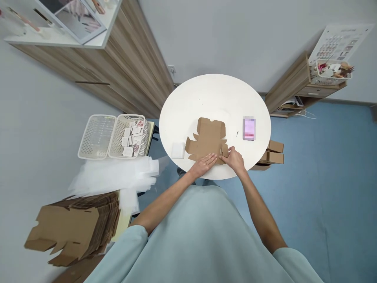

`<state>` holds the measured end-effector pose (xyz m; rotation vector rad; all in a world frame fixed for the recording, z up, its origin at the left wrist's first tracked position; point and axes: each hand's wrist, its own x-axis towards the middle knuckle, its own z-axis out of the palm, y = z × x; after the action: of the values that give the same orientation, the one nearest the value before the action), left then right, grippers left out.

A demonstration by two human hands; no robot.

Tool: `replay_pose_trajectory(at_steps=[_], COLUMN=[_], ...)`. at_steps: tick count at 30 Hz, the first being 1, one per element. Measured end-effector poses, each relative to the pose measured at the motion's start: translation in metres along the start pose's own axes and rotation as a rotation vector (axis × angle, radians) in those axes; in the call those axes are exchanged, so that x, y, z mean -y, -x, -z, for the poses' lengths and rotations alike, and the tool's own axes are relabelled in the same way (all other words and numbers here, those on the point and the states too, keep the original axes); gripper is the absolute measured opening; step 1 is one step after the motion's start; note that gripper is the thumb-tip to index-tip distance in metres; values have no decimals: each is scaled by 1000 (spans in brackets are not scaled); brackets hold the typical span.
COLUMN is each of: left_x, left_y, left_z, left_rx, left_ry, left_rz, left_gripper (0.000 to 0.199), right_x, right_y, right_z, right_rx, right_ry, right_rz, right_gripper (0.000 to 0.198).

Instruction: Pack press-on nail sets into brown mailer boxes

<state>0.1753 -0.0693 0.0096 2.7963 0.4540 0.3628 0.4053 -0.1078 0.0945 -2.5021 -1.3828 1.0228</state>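
A brown cardboard box blank (pixel 209 138) lies mostly flat on the round white table (pixel 215 92), its flaps spread out. My left hand (pixel 204 164) rests flat on its near edge, fingers stretched toward the right. At the near right corner, my right hand (pixel 233 158) pinches a side flap of the blank, which is folded up between thumb and fingers. Just left of the cardboard sits a small white square packet (pixel 178 150). A phone-sized thing with a blurred pink and purple face (pixel 249 129) lies to the right.
On the left stand an open white basket (pixel 113 135) with small cards, a pile of white translucent sheets (pixel 118 177) and a stack of flat cardboard blanks (pixel 70 228). Folded boxes (pixel 275 152) are below the table's right edge. A wooden cabinet (pixel 138 59) rises behind left.
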Motion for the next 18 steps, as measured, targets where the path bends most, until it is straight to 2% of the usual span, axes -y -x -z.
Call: replay_pose_trajectory(at_steps=[6, 12, 15, 18], left_x=[12, 13, 15, 25], left_y=[3, 14, 25, 43], left_z=[-28, -44, -40, -27], left_rx=[136, 265, 227, 145], left_ry=[58, 123, 142, 144], left_rz=[69, 205, 288, 404], left_gripper=[59, 56, 48, 53], right_x=[-19, -45, -55, -58], right_y=[-17, -28, -30, -34], right_z=[-22, -40, -47, -52], right_rx=[-37, -28, -70, -186], right_ry=[-30, -107, -125, -94], right_rz=[-30, -62, -83, -51], right_gripper=[25, 28, 25, 28])
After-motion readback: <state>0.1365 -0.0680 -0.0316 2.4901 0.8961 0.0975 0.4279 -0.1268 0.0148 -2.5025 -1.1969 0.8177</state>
